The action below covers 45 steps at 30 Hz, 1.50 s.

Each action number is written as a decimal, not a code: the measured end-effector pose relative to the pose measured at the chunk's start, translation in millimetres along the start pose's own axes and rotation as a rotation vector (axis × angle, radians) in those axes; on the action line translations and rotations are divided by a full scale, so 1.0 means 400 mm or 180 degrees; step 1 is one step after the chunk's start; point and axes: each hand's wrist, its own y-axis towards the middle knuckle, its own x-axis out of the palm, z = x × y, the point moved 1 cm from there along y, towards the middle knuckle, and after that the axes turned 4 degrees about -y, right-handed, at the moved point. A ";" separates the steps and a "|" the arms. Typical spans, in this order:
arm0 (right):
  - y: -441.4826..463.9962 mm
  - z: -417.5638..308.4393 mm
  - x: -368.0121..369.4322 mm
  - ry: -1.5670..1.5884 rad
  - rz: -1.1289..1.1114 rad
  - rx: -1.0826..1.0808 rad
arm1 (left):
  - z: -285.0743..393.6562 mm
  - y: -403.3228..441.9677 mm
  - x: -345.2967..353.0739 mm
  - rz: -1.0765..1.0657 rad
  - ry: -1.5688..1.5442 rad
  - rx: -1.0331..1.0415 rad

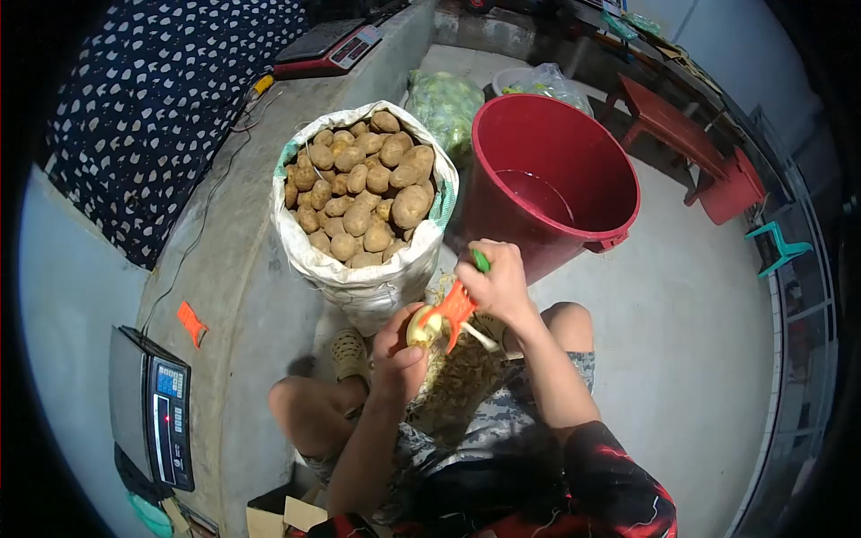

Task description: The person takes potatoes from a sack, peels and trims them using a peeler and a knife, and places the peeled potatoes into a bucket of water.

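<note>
My left hand (400, 359) is closed around a partly peeled potato (424, 326), its pale yellow flesh facing up. In my right hand (502, 282) is a peeler (457, 308) with an orange head and a green handle end, gripped in closed fingers. The peeler's head is at the potato's right side, and a pale strip of peel (481, 337) hangs beside it. Below both hands, a heap of peelings (457, 381) lies between my legs. Just beyond my hands stands a white woven sack (359, 285) full of unpeeled potatoes (359, 193).
A large red bin (556, 233) with some liquid inside stands right of the sack. Left, a concrete ledge (242, 233) carries an orange peeler (191, 323) and a digital scale (166, 412). Behind are a green-filled bag (444, 103), a red bench (668, 121) and a teal stool (778, 247).
</note>
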 end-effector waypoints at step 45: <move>0.002 0.105 0.035 0.0183 -0.0748 0.1442 | 0.010 -0.019 -0.004 -0.0257 0.0025 -0.0019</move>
